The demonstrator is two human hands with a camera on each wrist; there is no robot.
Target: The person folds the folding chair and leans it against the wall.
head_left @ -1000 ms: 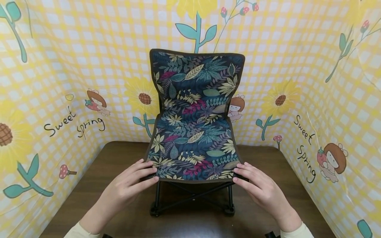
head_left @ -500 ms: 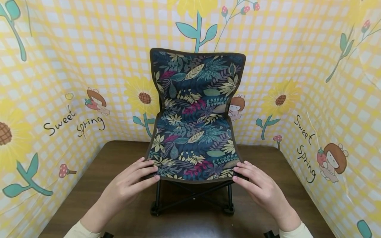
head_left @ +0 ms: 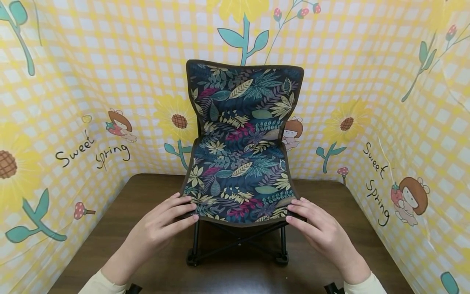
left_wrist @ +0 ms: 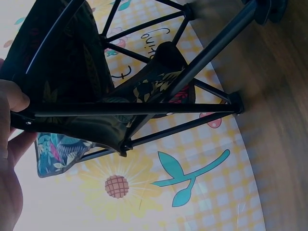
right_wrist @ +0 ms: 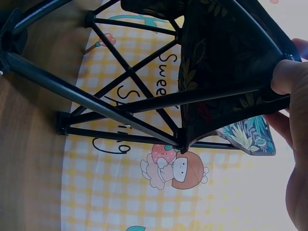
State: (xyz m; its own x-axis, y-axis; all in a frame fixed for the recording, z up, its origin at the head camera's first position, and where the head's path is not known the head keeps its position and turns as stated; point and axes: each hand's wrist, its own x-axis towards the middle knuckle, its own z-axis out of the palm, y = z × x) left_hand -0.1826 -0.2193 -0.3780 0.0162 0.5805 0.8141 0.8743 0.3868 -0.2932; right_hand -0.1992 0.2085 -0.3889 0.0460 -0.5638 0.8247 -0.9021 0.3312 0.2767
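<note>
Item: small folding camp chair (head_left: 240, 151), leaf-print fabric on a black cross-braced frame (left_wrist: 159, 108), standing upright at the middle of a dark wooden table (head_left: 110, 228), its back toward a yellow gingham backdrop (head_left: 73, 81).

Left hand (head_left: 161, 226): at the front left corner of the seat. Fingers lie over the fabric edge and the thumb comes up from below; the left wrist view shows a fingertip (left_wrist: 12, 96) against the end of the front rail. Grip narrow, pinching the seat corner.

Right hand (head_left: 319, 230): mirrored at the front right corner, fingers on top of the hem. The right wrist view shows the thumb tip (right_wrist: 286, 77) pressed to the rail end beneath the fabric. Grip narrow, likewise holding the seat corner.

Handling note (judgement): the chair looks light, with four small feet (head_left: 191, 259), so it could tip or skate. Both corners are best held with even pressure and moved together, level, so the frame does not twist. Fingers are best kept off the crossing struts (right_wrist: 130, 84), which may pinch if the frame folds.
</note>
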